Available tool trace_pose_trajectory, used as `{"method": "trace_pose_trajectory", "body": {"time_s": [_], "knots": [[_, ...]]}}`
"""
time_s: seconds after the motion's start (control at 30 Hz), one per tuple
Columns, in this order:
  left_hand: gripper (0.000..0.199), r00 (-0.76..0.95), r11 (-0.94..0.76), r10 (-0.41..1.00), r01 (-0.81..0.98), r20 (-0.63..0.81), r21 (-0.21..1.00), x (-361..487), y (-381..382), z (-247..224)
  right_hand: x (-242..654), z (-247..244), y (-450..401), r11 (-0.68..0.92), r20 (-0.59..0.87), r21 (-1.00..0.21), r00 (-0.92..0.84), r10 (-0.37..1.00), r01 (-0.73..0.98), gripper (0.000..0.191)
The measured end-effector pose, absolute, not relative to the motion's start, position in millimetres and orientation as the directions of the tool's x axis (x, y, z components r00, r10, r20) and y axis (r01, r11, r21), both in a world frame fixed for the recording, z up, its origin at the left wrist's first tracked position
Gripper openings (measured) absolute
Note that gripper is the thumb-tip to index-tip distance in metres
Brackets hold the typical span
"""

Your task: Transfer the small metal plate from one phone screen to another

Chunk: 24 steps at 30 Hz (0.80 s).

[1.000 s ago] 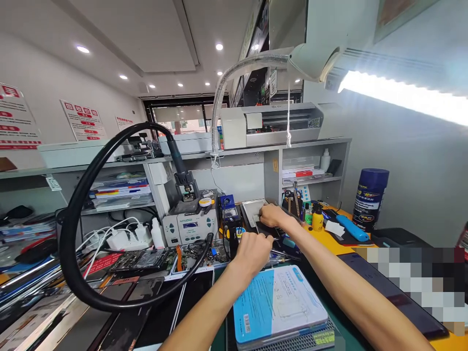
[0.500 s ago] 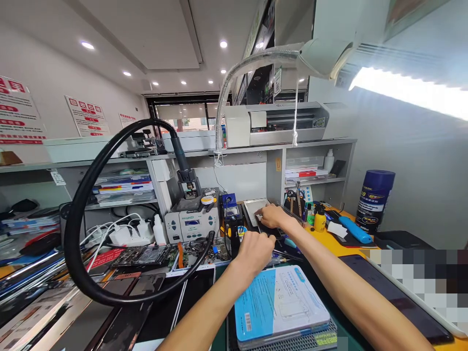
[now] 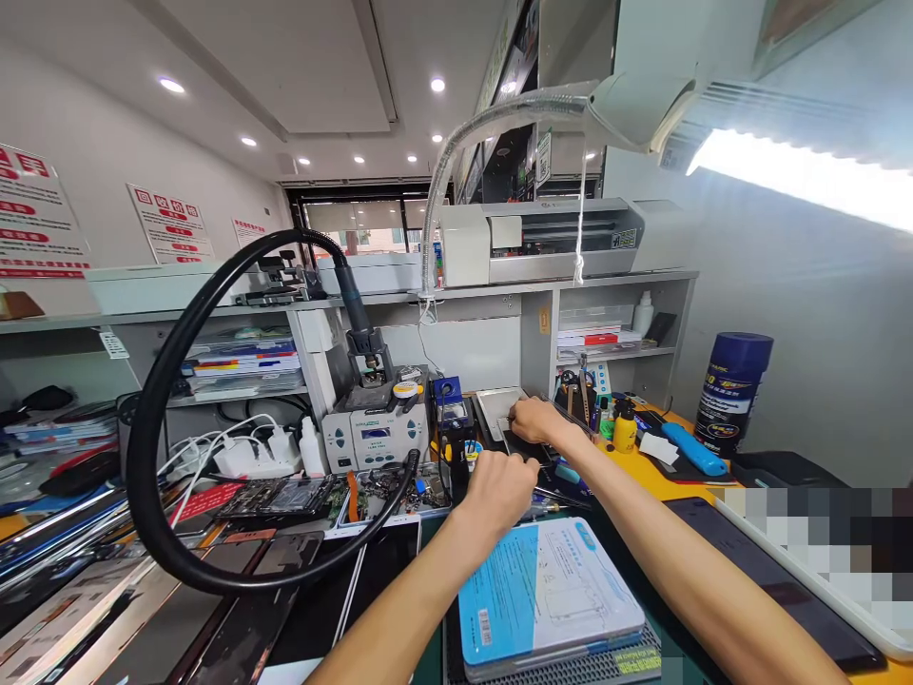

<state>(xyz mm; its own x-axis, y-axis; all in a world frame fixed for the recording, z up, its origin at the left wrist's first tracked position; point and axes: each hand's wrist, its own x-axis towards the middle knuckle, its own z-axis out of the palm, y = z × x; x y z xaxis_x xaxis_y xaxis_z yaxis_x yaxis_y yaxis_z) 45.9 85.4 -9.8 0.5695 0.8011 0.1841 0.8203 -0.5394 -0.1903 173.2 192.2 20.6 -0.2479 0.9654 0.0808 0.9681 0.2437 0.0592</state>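
My right hand (image 3: 538,420) reaches over the right edge of a shallow whitish tray (image 3: 492,411) at the back of the bench. Its fingers are curled together, and whatever they pinch is hidden from me. Closer in, my left hand (image 3: 500,490) is closed with its knuckles up, above the far end of a blue and white flat package (image 3: 553,595). What lies inside the left fingers cannot be seen. A dark flat thing (image 3: 524,447) shows between the two hands.
A hot-air station (image 3: 375,438) with a thick black hose (image 3: 143,457) stands left, near several phone parts. To the right are a yellow bottle (image 3: 624,433), a blue tool (image 3: 693,449), a spray can (image 3: 731,395) and a dark-screened tablet (image 3: 770,580). A lamp (image 3: 642,109) hangs above.
My right hand's fingers, one of them stretched toward the tray before, have curled in, and the hand has shifted slightly right. My left hand has hardly moved.
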Motion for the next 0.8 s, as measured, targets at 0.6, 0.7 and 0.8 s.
{"method": "trace_pose_trajectory", "body": {"time_s": [0.6,0.7,0.8], "knots": [[0.025,0.559,-0.531,0.809,0.828,0.183,-0.18,46.2,81.7,-6.1,166.7,21.9,183.8,0.255,0.104,0.131,-0.269,0.957,0.958,0.033],[0.025,0.555,-0.526,0.813,0.83,0.176,-0.188,46.2,81.1,-4.8,166.2,20.0,184.7,0.248,0.107,0.131,-0.263,0.959,0.96,0.034],[0.026,0.55,-0.519,0.816,0.832,0.175,-0.197,46.3,80.6,-4.4,166.1,18.1,186.3,0.246,0.101,0.134,-0.26,0.96,0.96,0.033]]}}
